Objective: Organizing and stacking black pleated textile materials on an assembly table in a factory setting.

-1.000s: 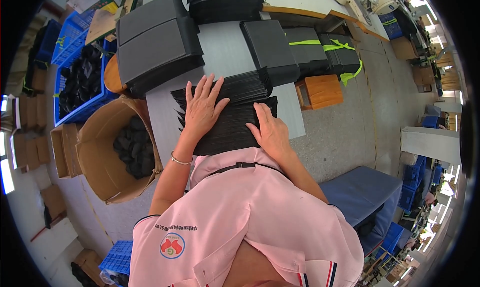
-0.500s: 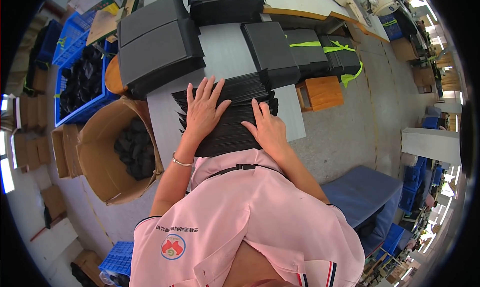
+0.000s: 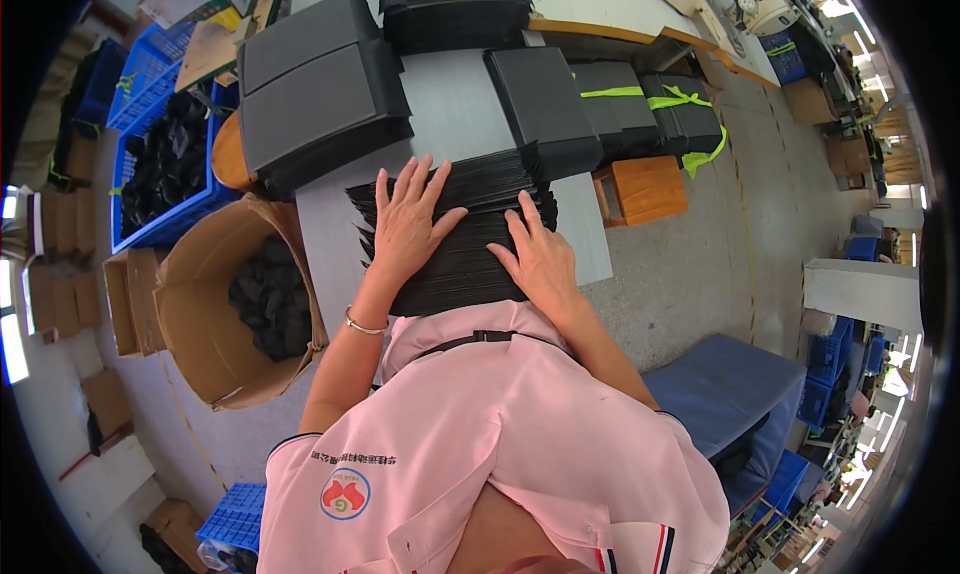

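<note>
While both hands have barely shifted since a moment ago, the left hand (image 3: pixel 408 224) and right hand (image 3: pixel 540 259) press flat, fingers spread, on the fanned black sheet stack (image 3: pixel 460 239) atop the grey table (image 3: pixel 450 104), so squaring continues.

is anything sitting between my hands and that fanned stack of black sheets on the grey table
Nothing visible does. The left hand and the right hand both lie flat, directly on the fanned stack of black sheets.
</note>
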`<state>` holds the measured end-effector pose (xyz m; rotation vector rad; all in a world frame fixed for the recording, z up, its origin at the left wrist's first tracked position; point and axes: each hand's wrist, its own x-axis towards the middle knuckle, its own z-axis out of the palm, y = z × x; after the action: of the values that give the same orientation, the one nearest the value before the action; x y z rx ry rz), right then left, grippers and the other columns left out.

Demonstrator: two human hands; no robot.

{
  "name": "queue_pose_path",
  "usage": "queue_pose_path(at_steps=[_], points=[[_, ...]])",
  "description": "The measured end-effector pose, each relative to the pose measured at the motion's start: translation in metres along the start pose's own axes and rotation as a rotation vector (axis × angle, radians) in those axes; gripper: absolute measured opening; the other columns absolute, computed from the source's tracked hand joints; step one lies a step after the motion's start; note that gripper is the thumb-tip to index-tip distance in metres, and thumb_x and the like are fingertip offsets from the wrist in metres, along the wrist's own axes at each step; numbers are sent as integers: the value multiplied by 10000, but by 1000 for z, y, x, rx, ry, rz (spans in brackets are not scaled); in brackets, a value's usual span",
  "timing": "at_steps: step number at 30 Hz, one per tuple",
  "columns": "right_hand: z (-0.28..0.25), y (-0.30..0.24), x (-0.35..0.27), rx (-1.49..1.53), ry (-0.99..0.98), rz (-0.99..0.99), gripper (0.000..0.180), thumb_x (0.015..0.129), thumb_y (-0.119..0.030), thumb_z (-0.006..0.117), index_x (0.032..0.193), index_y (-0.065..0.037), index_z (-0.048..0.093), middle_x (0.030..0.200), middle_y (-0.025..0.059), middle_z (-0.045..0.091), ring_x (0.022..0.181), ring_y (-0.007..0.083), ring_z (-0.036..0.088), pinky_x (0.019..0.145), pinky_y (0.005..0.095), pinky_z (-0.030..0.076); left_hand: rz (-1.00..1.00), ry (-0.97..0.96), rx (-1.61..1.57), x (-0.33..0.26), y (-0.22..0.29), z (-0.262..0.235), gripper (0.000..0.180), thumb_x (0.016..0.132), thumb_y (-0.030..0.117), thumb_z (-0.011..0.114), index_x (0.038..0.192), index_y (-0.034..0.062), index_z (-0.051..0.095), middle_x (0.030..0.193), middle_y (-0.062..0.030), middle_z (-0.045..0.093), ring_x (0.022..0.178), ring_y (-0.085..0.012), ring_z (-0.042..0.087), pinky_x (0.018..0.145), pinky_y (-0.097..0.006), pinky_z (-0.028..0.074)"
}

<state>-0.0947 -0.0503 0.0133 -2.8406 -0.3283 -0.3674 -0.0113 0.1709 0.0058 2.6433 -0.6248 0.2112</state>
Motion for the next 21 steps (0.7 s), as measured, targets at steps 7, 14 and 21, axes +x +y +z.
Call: queue_pose_path(at_steps=[7,14,21], points=[[-4,-5,0,-27,-31,35,568,923,-405,775,1327,-39,617,1403,176,584,680,261,695,628,349,575,3,30,4,1,-3,4,567,1051,420,568,1554,171,497,1577,-106,499,1500,-289,403,1278,-551,144],[-6,-4,10,67,-71,77,871,908,-432,784,1537,11,375,1250,151,595,648,278,682,547,359,551,1,33,4,0,-2,3,538,1055,372,569,1550,174,500,1571,-96,504,1493,-282,411,1274,-553,158],[-7,-5,16,15,-160,123,910,914,-458,771,1574,13,359,1174,128,574,633,239,678,517,352,539,1,33,-7,-1,-2,2,545,1047,370,585,1548,171,503,1570,-96,506,1489,-281,416,1275,-550,158]])
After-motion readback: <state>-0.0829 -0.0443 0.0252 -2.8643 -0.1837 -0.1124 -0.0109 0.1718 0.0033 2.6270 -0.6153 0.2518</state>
